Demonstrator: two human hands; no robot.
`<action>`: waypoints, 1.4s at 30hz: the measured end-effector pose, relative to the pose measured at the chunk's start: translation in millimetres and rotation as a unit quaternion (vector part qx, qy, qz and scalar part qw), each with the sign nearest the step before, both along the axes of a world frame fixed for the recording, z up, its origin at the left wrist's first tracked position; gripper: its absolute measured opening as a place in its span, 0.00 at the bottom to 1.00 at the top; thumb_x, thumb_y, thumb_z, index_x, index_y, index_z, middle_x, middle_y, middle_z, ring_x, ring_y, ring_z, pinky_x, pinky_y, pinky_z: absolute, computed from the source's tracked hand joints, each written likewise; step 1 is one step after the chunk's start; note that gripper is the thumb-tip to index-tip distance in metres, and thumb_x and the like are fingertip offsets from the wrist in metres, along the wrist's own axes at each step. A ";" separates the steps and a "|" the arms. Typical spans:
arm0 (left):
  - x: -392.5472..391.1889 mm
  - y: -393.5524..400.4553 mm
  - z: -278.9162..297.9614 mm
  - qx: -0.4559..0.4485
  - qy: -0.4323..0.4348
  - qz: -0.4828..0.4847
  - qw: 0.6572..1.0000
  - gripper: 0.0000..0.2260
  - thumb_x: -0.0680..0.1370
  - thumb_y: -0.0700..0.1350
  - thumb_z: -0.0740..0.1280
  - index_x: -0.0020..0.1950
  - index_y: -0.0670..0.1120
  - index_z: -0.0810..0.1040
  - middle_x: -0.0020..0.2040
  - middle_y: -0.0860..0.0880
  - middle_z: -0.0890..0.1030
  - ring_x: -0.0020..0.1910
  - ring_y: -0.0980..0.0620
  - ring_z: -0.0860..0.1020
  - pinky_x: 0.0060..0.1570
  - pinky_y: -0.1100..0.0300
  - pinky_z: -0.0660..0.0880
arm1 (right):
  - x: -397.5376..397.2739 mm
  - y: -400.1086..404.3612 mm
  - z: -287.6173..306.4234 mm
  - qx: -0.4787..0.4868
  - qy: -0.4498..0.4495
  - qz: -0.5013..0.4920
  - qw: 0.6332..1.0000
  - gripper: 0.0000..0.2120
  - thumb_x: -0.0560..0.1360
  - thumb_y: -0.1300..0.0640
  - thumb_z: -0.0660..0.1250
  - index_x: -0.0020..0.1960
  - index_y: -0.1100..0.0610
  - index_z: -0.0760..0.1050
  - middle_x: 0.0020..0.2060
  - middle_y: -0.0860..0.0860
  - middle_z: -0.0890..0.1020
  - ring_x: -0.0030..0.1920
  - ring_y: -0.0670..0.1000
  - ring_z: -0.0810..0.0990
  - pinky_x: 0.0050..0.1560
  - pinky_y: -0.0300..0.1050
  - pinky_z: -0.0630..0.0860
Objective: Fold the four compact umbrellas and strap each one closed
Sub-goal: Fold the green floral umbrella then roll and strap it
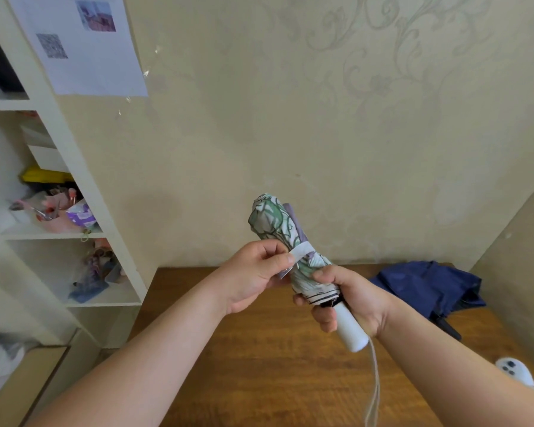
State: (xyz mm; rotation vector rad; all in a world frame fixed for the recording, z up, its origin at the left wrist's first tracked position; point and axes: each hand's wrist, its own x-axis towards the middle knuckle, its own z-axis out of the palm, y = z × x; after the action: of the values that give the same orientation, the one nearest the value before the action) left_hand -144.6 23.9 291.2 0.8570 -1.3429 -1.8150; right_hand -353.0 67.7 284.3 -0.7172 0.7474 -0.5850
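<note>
Two hands work above the brown wooden tabletop: the right hand grips the rolled white-and-green leaf-print compact umbrella by its handle end to steady it, while left hand fingers pinch its white strap, apparently cinching it closed; a loose navy fabric umbrella lies behind, unfolded

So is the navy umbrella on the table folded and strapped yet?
Not yet. The navy umbrella lies loose and crumpled on the table, with no strap visibly round it.
</note>
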 end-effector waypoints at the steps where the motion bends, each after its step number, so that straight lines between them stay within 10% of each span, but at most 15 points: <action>1: -2.6 0.6 -1.4 -0.001 -0.010 0.029 1.000 0.10 0.82 0.39 0.71 0.40 0.44 0.79 0.45 0.43 0.81 0.47 0.50 0.80 0.53 0.55 0.81 | 1.0 -0.7 1.6 -0.010 0.028 -0.014 0.999 0.23 0.69 0.52 0.78 0.57 0.64 0.76 0.43 0.59 0.78 0.26 0.53 0.77 0.26 0.43 0.76; 8: -11.4 1.2 -12.4 -0.033 -0.162 0.142 0.976 0.07 0.82 0.48 0.73 0.50 0.45 0.86 0.49 0.47 0.88 0.53 0.47 0.86 0.55 0.53 0.83 | 14.5 -1.1 2.4 -0.242 0.398 -0.100 0.879 0.22 0.83 0.47 0.63 0.75 0.39 0.61 0.49 0.57 0.84 0.34 0.55 0.83 0.34 0.50 0.81; 12: -15.6 5.7 -8.5 0.028 -0.115 0.103 0.988 0.10 0.84 0.47 0.69 0.59 0.42 0.85 0.54 0.46 0.88 0.56 0.48 0.86 0.59 0.52 0.83 | 18.7 4.0 -10.2 -0.356 0.531 -0.081 0.765 0.27 0.76 0.31 0.67 0.70 0.41 0.68 0.47 0.43 0.83 0.39 0.40 0.82 0.37 0.39 0.77; 18: -10.7 8.8 -5.4 0.014 -0.141 0.070 0.987 0.07 0.84 0.45 0.70 0.58 0.43 0.85 0.54 0.49 0.88 0.57 0.53 0.86 0.63 0.51 0.81 | 17.0 5.1 -18.4 -0.396 0.596 -0.126 0.687 0.20 0.77 0.32 0.64 0.60 0.43 0.72 0.42 0.44 0.83 0.41 0.48 0.82 0.40 0.50 0.80; 22: -4.8 12.7 2.3 -0.223 -0.426 0.079 0.873 0.14 0.85 0.57 0.64 0.48 0.51 0.84 0.44 0.50 0.86 0.45 0.51 0.83 0.51 0.51 0.82 | 17.6 4.5 -20.2 -0.430 0.630 -0.139 0.632 0.19 0.77 0.34 0.65 0.62 0.42 0.69 0.42 0.45 0.83 0.41 0.52 0.82 0.38 0.52 0.80; 25: -1.4 12.8 2.0 -0.336 -0.506 0.089 0.789 0.18 0.86 0.59 0.59 0.46 0.52 0.82 0.40 0.52 0.84 0.40 0.52 0.81 0.47 0.49 0.81 | 16.6 3.7 -18.8 -0.418 0.622 -0.132 0.649 0.20 0.77 0.34 0.66 0.63 0.44 0.70 0.42 0.45 0.83 0.41 0.50 0.82 0.39 0.51 0.80; 31: 2.0 10.5 -1.1 -0.296 -0.425 0.098 0.850 0.16 0.86 0.59 0.62 0.44 0.54 0.82 0.35 0.55 0.83 0.37 0.59 0.80 0.42 0.58 0.76 | 10.5 3.4 -15.4 -0.380 0.606 -0.111 0.690 0.20 0.77 0.34 0.67 0.61 0.45 0.72 0.42 0.44 0.82 0.39 0.45 0.81 0.40 0.48 0.81; 35: -2.1 4.9 -1.9 0.020 -0.201 0.101 0.974 0.16 0.85 0.56 0.64 0.45 0.47 0.80 0.29 0.54 0.74 0.35 0.54 0.73 0.41 0.57 0.70 | 12.2 2.4 -8.9 -0.343 0.550 -0.098 0.755 0.15 0.78 0.37 0.68 0.57 0.46 0.74 0.40 0.48 0.84 0.27 0.46 0.79 0.28 0.46 0.77; 42: -5.7 8.2 -11.5 -0.006 -0.239 0.085 0.967 0.17 0.84 0.58 0.65 0.44 0.47 0.81 0.31 0.55 0.74 0.34 0.56 0.71 0.42 0.59 0.69 | 13.0 -2.1 3.0 -0.301 0.445 -0.107 0.837 0.11 0.80 0.42 0.68 0.54 0.49 0.76 0.40 0.57 0.84 0.26 0.56 0.78 0.26 0.49 0.76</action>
State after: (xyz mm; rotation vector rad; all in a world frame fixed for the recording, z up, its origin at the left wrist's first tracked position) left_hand -150.3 32.2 279.6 1.4210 -1.5106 -1.5199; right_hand -339.9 65.6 287.3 -1.5573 1.5550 -0.6950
